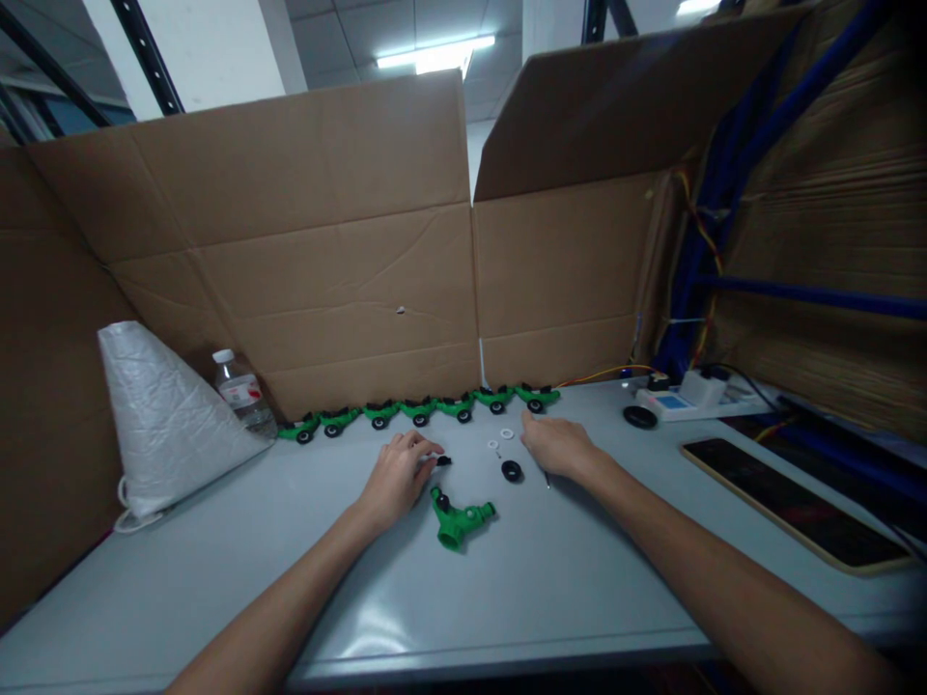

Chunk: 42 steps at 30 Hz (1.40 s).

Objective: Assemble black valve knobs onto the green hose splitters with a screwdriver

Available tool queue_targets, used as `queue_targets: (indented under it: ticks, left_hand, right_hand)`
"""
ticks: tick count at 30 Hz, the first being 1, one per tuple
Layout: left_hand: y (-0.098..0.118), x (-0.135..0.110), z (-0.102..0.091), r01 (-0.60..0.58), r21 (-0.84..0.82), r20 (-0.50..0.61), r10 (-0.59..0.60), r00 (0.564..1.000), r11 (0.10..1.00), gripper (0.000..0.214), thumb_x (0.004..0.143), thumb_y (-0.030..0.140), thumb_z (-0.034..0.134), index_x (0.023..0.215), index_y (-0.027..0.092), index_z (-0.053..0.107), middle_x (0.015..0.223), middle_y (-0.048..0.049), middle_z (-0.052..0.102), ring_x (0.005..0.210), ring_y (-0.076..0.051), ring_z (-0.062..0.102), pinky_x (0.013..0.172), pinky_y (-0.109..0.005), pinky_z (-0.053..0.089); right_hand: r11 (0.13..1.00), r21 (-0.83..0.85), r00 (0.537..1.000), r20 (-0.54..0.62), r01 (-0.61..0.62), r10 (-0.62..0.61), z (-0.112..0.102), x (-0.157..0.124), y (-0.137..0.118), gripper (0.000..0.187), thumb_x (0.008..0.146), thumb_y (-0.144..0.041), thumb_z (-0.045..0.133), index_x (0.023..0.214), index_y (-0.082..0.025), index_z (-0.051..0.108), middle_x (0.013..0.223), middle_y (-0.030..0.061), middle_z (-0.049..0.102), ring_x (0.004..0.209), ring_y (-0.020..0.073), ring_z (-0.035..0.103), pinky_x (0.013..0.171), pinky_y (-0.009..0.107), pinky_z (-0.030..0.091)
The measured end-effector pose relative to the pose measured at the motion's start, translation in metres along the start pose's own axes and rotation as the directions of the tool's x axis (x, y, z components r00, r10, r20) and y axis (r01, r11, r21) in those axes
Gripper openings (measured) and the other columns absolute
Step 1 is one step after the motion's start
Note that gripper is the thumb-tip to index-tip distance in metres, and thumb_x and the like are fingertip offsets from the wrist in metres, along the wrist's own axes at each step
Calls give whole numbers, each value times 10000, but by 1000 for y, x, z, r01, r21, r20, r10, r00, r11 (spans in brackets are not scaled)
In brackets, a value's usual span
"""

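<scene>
My left hand [395, 481] is closed above the table, its thumb and index finger pinching a small black lever-like part [444, 461]. Just below it lies a green Y-shaped hose splitter [458, 521] with a black knob on one arm. My right hand [556, 446] is closed, fingertips down near the table. A thin dark metal piece [547, 480] shows beneath it; whether the fingers grip it is hidden. Between the hands are a black ring [511, 471] and two small white rings, one nearer [493, 444] and one farther [507, 433].
Several green splitters with black parts [420, 413] line the back edge, against a cardboard wall [348, 290]. A white bag [170, 425] and a water bottle [244, 394] stand left. At right are a phone [789, 497], a power strip [695, 396] and another black ring [639, 417].
</scene>
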State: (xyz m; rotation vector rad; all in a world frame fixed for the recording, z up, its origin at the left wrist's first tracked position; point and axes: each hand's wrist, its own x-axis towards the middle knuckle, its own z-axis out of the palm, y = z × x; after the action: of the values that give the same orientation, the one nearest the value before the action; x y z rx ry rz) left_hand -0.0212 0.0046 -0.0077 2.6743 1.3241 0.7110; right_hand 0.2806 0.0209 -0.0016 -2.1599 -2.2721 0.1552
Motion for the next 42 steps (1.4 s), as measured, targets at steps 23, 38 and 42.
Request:
queue_targets:
  ticks: [23,38,42]
  left_hand:
    - [-10,2,8,103,-6,9,-103,995,995,104,965,252,665,1000,207,751,1015,-90,695,985,-272,620,875,-381,500]
    - [-15,1,13,87,-18,1,-87,996,996,118,972,248,660,1030,210,755,989,-80,695,971,-264,621,886,-372,490]
    - [-16,0,14,71,-23,-3,-71,997,997,116,966,238,668,1042,214,753,985,-74,695,983,-265,625,903,-372,484]
  right_hand:
    - [970,8,936,-264,244,-233,-3,-19,-41,263,1120,-334,379,1249,-186,555,1237,142,729,1097,298,718,853,334,488]
    - [917,45,892,-253,397,-374,-4,-27,-47,309,1123,-364,392,1237,-198,627,1221,120,730,1111,268,692,887,313,449]
    - [909,47,880,-273,415,-388,-1,-25,-46,281,1116,-340,422,1205,-196,646,1187,118,733,1092,261,691,874,304,443]
